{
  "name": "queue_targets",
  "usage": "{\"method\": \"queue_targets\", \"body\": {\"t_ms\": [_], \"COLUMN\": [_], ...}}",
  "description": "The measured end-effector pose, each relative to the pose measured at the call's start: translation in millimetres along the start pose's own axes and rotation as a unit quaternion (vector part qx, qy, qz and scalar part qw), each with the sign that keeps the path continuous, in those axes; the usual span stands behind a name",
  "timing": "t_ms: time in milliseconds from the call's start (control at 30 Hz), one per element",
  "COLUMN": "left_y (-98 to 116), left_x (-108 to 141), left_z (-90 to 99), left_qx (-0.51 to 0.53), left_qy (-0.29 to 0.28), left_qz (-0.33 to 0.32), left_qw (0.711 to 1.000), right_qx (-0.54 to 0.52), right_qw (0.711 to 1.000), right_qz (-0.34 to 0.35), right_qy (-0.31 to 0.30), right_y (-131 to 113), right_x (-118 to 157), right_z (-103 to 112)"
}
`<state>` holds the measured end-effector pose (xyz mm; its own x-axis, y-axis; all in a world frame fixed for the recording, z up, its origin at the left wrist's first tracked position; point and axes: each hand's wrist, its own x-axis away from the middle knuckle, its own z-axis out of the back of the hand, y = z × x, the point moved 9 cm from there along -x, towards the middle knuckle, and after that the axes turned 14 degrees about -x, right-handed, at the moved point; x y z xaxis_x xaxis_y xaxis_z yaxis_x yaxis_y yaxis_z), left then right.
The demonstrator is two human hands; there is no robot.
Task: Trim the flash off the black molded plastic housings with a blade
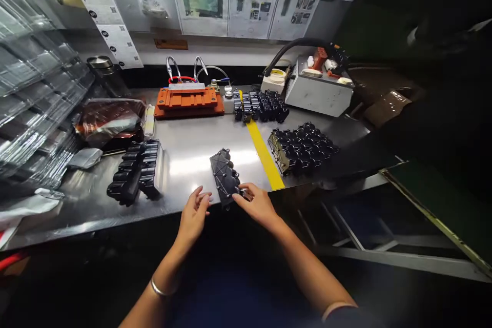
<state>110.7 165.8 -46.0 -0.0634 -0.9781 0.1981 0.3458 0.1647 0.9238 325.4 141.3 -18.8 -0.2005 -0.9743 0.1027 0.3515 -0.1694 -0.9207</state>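
A black moulded plastic part [226, 177] with rounded lobes and a ribbed flat side stands near the table's front edge. My right hand [255, 204] grips its near right corner, the thumb against the lobes and the fingers curled behind. Just left of the part, my left hand [195, 212] is held apart from it, fingers loosely bent and nothing in them. Similar black parts stand in a block [303, 148] to the right, in a group [261, 106] at the back and in a pair of rows [136, 171] to the left.
An orange fixture [188, 102] with bent metal tubes stands at the back, a grey machine [321, 87] at the back right. Yellow tape [265, 156] crosses the metal table [192, 138]. Clear plastic trays [34, 92] are stacked at left, beside a plastic-wrapped bundle [111, 118].
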Motion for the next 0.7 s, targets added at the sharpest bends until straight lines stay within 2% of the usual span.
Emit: {"method": "queue_targets", "body": {"t_ms": [67, 100, 133, 233, 267, 333, 400, 533, 600, 700], "left_y": [-1, -3, -6, -15, -18, -23, -26, -29, -30, -31], "left_x": [-3, -4, -4, 1, 4, 10, 17, 27, 30, 31], "left_z": [8.5, 13.1, 17.2, 26.6, 29.5, 34.3, 36.0, 40.3, 41.6, 40.3], "left_qx": [0.003, 0.011, 0.023, 0.051, 0.05, 0.043, 0.032, 0.017, 0.015, 0.013], "left_qy": [0.024, 0.033, 0.037, 0.032, 0.03, 0.02, -0.001, -0.007, 0.001, 0.002], "left_qz": [0.007, 0.008, 0.009, 0.017, 0.019, 0.024, 0.029, 0.035, 0.037, 0.04], "left_qw": [1.0, 0.999, 0.999, 0.998, 0.998, 0.999, 0.999, 0.999, 0.999, 0.999], "right_qx": [-0.015, 0.0, 0.03, 0.151, 0.182, 0.219, 0.229, 0.253, 0.303, 0.363], "right_qw": [0.995, 0.992, 0.991, 0.984, 0.978, 0.969, 0.964, 0.942, 0.924, 0.907], "right_qz": [0.027, 0.039, 0.051, 0.097, 0.104, 0.112, 0.123, 0.17, 0.185, 0.177], "right_qy": [-0.1, -0.122, -0.117, 0.0, 0.012, -0.005, -0.052, -0.138, -0.145, -0.121], "right_y": [-10, -15, -21, -38, -42, -44, -47, -60, -65, -67], "right_x": [6, 3, -4, -40, -51, -67, -72, -60, -54, -52], "right_z": [-32, -39, -40, -21, -21, -29, -45, -74, -79, -77]}}
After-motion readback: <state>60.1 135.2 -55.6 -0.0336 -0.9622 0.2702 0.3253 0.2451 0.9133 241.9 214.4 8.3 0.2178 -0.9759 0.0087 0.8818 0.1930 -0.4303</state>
